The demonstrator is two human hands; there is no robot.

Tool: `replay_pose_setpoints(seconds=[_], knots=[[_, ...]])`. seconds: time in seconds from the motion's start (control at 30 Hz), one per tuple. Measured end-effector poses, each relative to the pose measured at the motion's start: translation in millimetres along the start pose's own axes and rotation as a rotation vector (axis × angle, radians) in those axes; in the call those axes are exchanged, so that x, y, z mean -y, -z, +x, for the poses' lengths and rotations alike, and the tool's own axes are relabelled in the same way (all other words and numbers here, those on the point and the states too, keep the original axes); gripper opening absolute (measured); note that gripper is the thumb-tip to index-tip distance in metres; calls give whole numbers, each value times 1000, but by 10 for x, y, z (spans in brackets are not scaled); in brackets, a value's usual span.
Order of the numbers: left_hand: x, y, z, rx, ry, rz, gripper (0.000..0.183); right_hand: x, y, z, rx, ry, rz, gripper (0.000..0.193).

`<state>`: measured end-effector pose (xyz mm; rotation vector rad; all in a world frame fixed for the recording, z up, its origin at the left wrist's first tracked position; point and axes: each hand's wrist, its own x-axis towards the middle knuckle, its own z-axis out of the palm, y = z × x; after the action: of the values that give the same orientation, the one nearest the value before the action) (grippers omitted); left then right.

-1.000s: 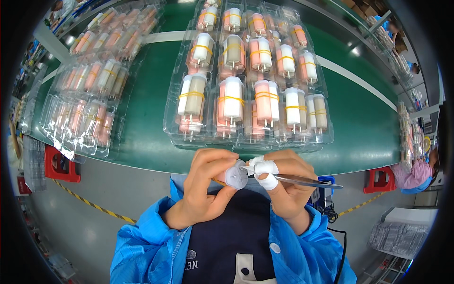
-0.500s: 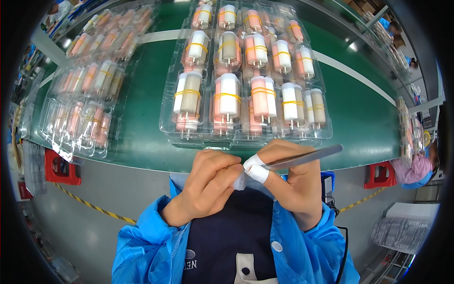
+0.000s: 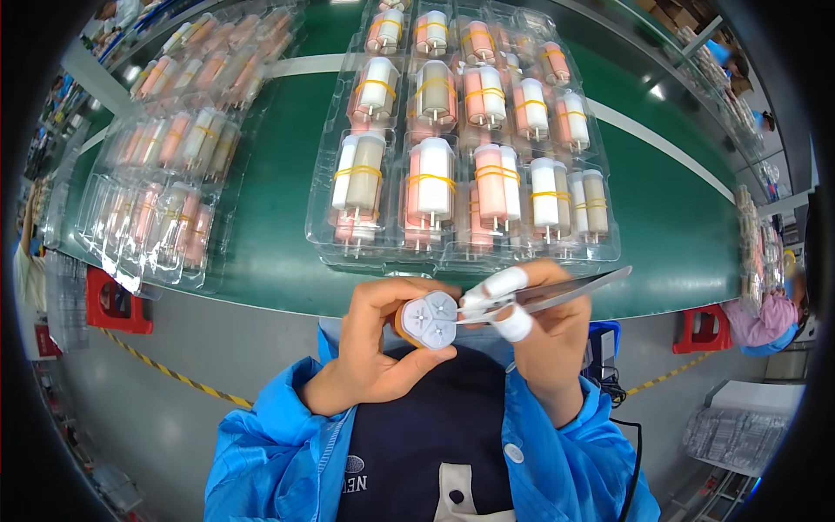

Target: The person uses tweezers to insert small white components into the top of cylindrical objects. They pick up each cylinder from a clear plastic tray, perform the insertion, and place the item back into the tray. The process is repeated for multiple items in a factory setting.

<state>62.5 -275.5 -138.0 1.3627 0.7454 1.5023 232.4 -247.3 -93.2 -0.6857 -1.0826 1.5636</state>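
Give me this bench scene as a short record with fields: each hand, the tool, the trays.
Left hand: holds a small round part, pale face toward the camera
Right hand: grips metal tweezers, two fingers in white finger cots
Tweezers: tips at the part's face
Trays: clear plastic trays of banded cylinders on a green table

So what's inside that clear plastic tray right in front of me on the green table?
The clear tray holds bundles of white and pink cylinders, each bound with a yellow band, pins pointing toward you. What lies beneath the bundles is covered.
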Motion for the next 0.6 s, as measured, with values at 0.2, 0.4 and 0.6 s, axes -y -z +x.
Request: replay_pose_setpoints(seconds=[0.2,0.4,0.6], knots=[[-95,144,61,209,124,178,60,6,62,20,-39,114,-125,22],[-29,115,93,225,-29,366,55,-1,41,39,-94,198,-122,21],[93,-22,74,65,-152,367,52,57,-46,-34,-66,309,-409,20]])
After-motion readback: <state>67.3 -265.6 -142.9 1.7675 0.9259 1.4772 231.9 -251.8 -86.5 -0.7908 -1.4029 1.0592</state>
